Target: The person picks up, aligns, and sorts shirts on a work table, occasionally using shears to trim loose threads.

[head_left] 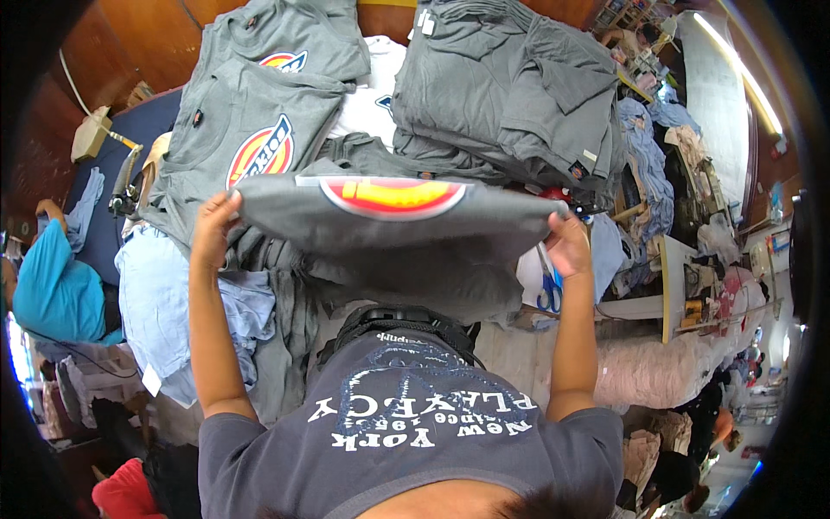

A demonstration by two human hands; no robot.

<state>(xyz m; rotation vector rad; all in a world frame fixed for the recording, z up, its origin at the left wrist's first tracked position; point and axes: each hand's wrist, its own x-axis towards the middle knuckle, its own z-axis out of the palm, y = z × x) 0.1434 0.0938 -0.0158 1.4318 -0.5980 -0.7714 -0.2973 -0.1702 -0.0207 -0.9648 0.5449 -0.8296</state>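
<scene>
While stacks of folded grey shirts (510,86) fill the far table, the person holds a folded grey T-shirt (389,216) level mid-fold, left hand (212,229) and right hand (569,246) clenched on its ends, likely needing a flat, square laydown.

Garment workshop. Shown by stacks of folded grey T-shirts (259,130), heaped grey trousers (510,86), loose blue cloth (160,294), blue-handled scissors (548,294) and cluttered work tables (683,259) with more clothing behind.

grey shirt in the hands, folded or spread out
Folded: the grey shirt is a flat, narrow band stretched between the left hand and right hand, its round print half showing.
</scene>
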